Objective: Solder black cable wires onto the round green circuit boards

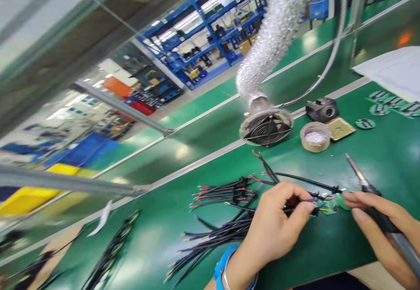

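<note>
My left hand [278, 220], with a blue band and a metal bangle at the wrist, pinches a thin black cable with coloured wire ends near small green circuit boards [330, 204]. My right hand [383, 220] has its fingertips together at the edge of a green board. A soldering iron [377, 198] lies across this hand, its metal tip pointing up and left. Black cables with bared coloured ends lie in bundles [216, 233] left of and under my left hand. Another cable [302, 178] runs behind the fingertips.
A fume duct with a round fan intake [269, 129] hangs behind my hands. Near it are a tape roll [315, 137], a sponge tray [341, 129] and a black holder [322, 109]. More boards [380, 109] and papers [393, 71] lie at right. Another cable bundle [111, 250] is at left.
</note>
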`<act>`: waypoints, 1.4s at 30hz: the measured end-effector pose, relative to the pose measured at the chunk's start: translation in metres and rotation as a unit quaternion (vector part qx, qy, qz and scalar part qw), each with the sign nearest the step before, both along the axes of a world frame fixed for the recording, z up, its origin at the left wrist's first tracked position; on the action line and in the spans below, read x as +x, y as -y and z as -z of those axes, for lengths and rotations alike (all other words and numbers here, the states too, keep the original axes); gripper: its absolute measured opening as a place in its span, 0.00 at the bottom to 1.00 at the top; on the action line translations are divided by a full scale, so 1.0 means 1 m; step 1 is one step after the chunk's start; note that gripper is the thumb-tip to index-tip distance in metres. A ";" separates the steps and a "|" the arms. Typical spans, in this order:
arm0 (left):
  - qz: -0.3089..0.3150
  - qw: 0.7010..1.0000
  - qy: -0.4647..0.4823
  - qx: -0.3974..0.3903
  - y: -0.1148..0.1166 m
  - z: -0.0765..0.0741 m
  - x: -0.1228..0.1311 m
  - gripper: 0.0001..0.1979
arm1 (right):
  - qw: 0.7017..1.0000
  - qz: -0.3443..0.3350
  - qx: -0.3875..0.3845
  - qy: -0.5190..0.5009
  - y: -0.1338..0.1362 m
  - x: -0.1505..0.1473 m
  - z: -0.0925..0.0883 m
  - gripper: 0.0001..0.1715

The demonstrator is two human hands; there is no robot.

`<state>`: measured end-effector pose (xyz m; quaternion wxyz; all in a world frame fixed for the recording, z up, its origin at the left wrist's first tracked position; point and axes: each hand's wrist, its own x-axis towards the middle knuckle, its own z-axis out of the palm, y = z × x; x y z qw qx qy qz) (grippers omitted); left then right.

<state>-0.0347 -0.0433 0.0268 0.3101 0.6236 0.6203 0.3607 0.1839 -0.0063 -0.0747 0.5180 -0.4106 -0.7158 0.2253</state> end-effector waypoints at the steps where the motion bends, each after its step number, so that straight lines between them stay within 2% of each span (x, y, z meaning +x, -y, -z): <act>1: 0.024 0.999 0.025 -0.024 -0.006 0.002 0.012 0.02 | 1.000 -0.014 0.012 0.009 0.002 -0.004 -0.008 0.18; 3: 0.054 0.995 0.062 -0.057 -0.016 0.008 0.032 0.03 | 0.999 -0.005 0.001 -0.035 0.005 -0.011 -0.016 0.19; 6: 0.053 0.989 0.100 -0.100 -0.026 0.017 0.048 0.03 | 0.995 0.021 0.003 -0.099 0.004 -0.016 -0.016 0.18; 10: 0.030 0.971 0.166 -0.171 -0.031 0.022 0.053 0.06 | 0.992 0.036 -0.004 -0.118 0.001 -0.016 -0.015 0.18; 13: 0.022 0.941 0.257 -0.220 -0.032 0.025 0.053 0.13 | 0.987 0.044 0.004 -0.152 0.002 -0.018 -0.014 0.17; 16: 0.001 0.913 0.321 -0.251 -0.034 0.030 0.054 0.20 | 0.984 0.073 0.024 -0.162 0.006 -0.023 -0.010 0.18; 18: -0.020 0.905 0.333 -0.265 -0.036 0.034 0.054 0.22 | 0.983 0.084 0.051 -0.157 0.009 -0.027 -0.007 0.20; 21: -0.033 0.917 0.285 -0.276 -0.044 0.039 0.054 0.17 | 0.986 0.062 0.085 -0.132 0.013 -0.025 -0.002 0.22; 25: 0.006 0.956 0.116 -0.268 -0.055 0.044 0.056 0.05 | 0.992 0.029 0.081 -0.089 0.013 -0.004 0.005 0.22; 28: 0.058 0.971 -0.047 -0.225 -0.058 0.045 0.059 0.05 | 0.995 0.042 0.059 -0.065 0.011 0.015 0.012 0.22; 31: 0.091 0.970 -0.156 -0.165 -0.059 0.046 0.062 0.06 | 0.997 0.059 0.010 -0.057 0.006 0.028 0.016 0.24; 35: 0.088 0.962 -0.211 -0.152 -0.059 0.049 0.064 0.07 | 0.999 0.007 0.009 -0.050 -0.003 0.040 0.008 0.24; 39: 0.073 0.961 -0.217 -0.153 -0.059 0.050 0.065 0.07 | 0.999 -0.043 0.013 -0.018 -0.008 0.049 -0.001 0.18; 42: 0.077 0.963 -0.209 -0.153 -0.060 0.051 0.065 0.07 | 0.999 -0.050 -0.011 0.007 -0.009 0.048 -0.001 0.13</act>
